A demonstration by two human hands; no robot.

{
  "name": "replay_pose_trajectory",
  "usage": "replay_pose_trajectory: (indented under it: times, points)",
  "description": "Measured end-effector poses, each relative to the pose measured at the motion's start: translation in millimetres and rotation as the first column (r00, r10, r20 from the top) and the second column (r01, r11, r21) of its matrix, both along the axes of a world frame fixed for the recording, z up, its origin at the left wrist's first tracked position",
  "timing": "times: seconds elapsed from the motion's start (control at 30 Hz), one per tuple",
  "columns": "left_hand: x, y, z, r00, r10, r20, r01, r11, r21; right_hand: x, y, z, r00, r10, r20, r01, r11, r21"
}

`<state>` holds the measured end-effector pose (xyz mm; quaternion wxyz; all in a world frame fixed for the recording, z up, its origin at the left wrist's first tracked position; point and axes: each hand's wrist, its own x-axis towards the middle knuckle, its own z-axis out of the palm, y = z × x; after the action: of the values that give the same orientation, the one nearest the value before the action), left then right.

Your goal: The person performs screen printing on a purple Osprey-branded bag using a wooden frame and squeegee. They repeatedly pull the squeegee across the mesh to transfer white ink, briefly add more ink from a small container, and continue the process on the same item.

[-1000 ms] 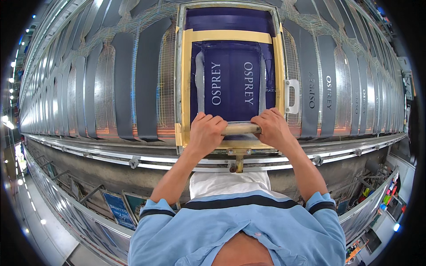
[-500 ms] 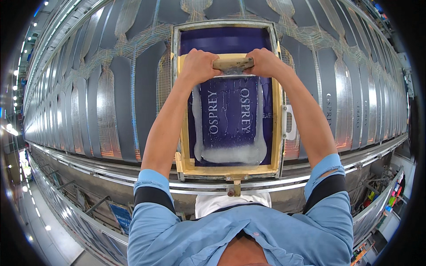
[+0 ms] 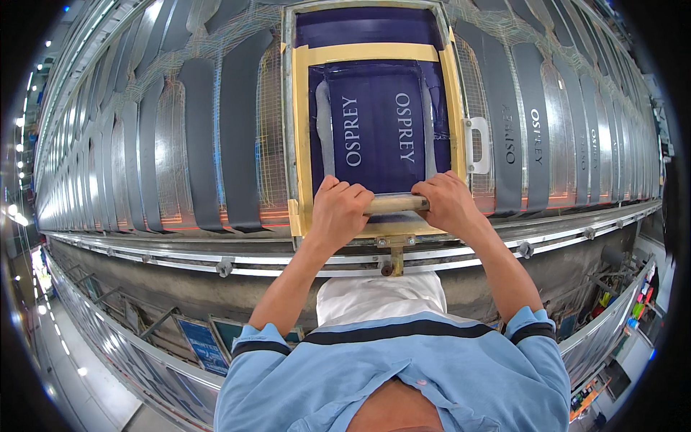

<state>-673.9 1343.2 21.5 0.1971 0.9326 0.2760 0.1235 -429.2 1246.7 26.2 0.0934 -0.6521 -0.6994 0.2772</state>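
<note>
Both my hands grip a squeegee point(image 3: 394, 205) by its pale wooden handle, which lies crosswise at the near end of a screen-printing frame point(image 3: 302, 122). My left hand point(image 3: 340, 209) is wrapped round the handle's left end, and my right hand point(image 3: 450, 207) round its right end. Inside the frame's taped border is a purple mesh point(image 3: 378, 129) with two lines of pale lettering. A strip of pale, wet-looking ink point(image 3: 326, 129) runs along the mesh's left side, with another on the right. The squeegee's blade is mostly hidden beneath the handle and my fingers.
Under and around the frame stretches a long table with rows of dark grey cut panels point(image 3: 199, 137), some at right bearing lettering. A white handle point(image 3: 477, 146) juts from the frame's right side. Metal rails point(image 3: 302, 268) run along the table's near edge.
My hands have drawn the squeegee from the mesh's far end toward me to its near end. Ink that lay pooled near the front and beaded over the lettering is swept off the middle.
</note>
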Motion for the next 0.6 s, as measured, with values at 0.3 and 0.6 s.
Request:
replay_pose_trajectory:
  times: [0.3, 0.6]
  points:
    - [76.4, 160.1, 11.8, 0.997, 0.003, -0.073, 0.004, 0.995, 0.096, 67.1, 161.5, 24.6, 0.990, -0.030, 0.136, 0.034, 0.999, -0.022]
    - [121.1, 253.5, 3.3, 0.983, 0.086, -0.160, -0.086, 0.996, 0.003, 111.1, 261.7, 9.2, 0.993, -0.083, 0.079, 0.092, 0.989, -0.118]
